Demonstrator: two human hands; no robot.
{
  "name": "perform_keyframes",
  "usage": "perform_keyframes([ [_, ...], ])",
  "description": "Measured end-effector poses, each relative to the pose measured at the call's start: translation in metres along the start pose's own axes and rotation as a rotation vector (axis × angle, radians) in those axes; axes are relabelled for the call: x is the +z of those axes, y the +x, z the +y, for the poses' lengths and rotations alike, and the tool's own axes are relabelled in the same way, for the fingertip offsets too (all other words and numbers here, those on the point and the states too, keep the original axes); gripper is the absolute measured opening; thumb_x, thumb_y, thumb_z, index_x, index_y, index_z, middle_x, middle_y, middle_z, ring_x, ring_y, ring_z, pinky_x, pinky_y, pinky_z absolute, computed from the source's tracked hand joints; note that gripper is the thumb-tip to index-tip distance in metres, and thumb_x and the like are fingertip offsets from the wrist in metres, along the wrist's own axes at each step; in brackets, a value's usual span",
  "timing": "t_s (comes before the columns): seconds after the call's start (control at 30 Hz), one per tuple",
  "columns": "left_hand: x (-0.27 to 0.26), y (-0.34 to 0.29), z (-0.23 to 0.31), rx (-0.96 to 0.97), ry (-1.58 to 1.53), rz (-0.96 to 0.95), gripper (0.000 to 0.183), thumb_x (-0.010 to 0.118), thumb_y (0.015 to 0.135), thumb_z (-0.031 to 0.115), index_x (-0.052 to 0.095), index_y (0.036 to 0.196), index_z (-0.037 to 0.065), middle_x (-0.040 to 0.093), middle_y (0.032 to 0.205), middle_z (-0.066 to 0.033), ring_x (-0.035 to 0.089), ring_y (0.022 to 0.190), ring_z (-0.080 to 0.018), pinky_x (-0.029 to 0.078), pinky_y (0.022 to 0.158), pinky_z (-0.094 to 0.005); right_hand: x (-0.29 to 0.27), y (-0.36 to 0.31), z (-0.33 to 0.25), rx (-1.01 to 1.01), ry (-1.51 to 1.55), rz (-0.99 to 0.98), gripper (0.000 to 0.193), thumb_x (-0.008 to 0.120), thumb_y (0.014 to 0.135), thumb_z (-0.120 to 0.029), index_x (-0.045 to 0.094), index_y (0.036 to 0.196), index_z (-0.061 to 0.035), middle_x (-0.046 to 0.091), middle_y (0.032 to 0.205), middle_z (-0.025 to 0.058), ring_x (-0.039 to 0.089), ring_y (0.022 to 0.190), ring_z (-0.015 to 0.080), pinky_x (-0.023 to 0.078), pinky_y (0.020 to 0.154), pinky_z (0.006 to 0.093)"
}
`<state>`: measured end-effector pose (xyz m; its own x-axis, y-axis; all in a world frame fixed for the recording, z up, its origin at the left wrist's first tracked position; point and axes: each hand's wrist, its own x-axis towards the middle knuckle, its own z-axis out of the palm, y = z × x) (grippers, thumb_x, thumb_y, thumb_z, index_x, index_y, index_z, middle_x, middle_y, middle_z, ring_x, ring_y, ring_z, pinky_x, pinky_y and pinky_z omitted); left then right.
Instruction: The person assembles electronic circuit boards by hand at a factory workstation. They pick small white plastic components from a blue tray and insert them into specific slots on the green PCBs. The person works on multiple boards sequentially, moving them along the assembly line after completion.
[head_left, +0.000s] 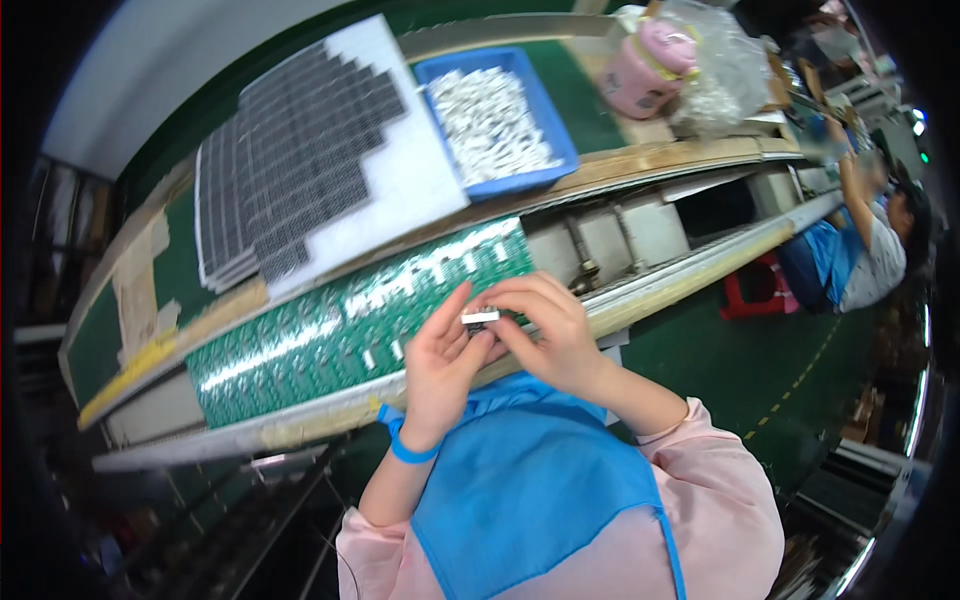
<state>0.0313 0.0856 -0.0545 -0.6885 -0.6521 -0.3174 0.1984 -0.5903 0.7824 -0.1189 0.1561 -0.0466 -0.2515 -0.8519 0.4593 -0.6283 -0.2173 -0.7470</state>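
Between my fingertips is a small component [481,318], white on its upper face with dark parts under it; its exact kind is too small to make out. My left hand [440,362], with a blue band at the wrist, pinches it from the left. From the other side, the thumb and fingers of my right hand [552,332] close on it too. Both hands are held over the near edge of a long green circuit board panel [290,375], which carries rows of small parts and several white pieces like the one I hold.
Beyond the rail, a blue bin [567,160] holds many small white pieces. Left of it, stacked white sheets carry rows of dark parts [290,160]. A pink lidded jar [645,75] and clear plastic bags [725,70] stand far right. Another person [860,250] sits by the line.
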Motion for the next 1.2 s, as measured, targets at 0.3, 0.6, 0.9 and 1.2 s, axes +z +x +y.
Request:
perform_keyframes([
  [0.3, -0.01, -0.012, -0.001, -0.204, 0.072, -0.056, 0.051, 0.053, 0.093, -0.013, 0.051, 0.142, -0.002, 0.063, 0.129, -0.0155, 0.067, 0.109, -0.0206, 0.062, 0.089, -0.0311, 0.007, -0.029, 0.013, -0.19, 0.0, 0.159, 0.03, 0.071, 0.077, 0.008, 0.065, 0.106, 0.0017, 0.07, 0.101, 0.0153, 0.067, 0.082, 0.031, 0.054, 0.071, 0.0369],
  [0.6, -0.012, -0.019, 0.007, 0.017, 0.3, -0.076, 0.035, 0.054, 0.097, 0.001, 0.062, 0.131, 0.001, 0.06, 0.098, -0.0049, 0.063, 0.086, -0.0106, 0.052, 0.07, -0.0252, -0.026, -0.03, -0.005, 0.539, 0.357, -0.17, 0.02, 0.074, 0.088, -0.005, 0.069, 0.105, 0.0037, 0.07, 0.09, 0.0099, 0.066, 0.074, 0.012, 0.054, 0.068, 0.0268],
  [0.9, 0.002, -0.011, -0.005, 0.149, 0.615, 0.089, 0.018, 0.069, 0.095, 0.016, 0.068, 0.091, -0.002, 0.061, 0.072, -0.006, 0.054, 0.06, -0.0104, 0.041, 0.053, -0.0286, -0.026, -0.011, -0.003, 0.119, 0.076, -0.137, 0.031, 0.082, 0.075, 0.0, 0.071, 0.104, 0.0015, 0.068, 0.106, 0.0158, 0.07, 0.089, 0.027, 0.059, 0.073, 0.034],
  [1.2, 0.017, -0.001, 0.003, 0.343, 0.864, 0.207, 0.017, 0.071, 0.091, 0.015, 0.066, 0.089, -0.001, 0.065, 0.074, -0.0125, 0.06, 0.058, -0.023, 0.046, 0.053, -0.033, -0.049, 0.003, 0.014, -0.258, -0.237, -0.24, 0.02, 0.078, 0.078, 0.003, 0.071, 0.096, 0.0039, 0.07, 0.101, 0.0197, 0.071, 0.081, 0.029, 0.06, 0.068, 0.0337],
])
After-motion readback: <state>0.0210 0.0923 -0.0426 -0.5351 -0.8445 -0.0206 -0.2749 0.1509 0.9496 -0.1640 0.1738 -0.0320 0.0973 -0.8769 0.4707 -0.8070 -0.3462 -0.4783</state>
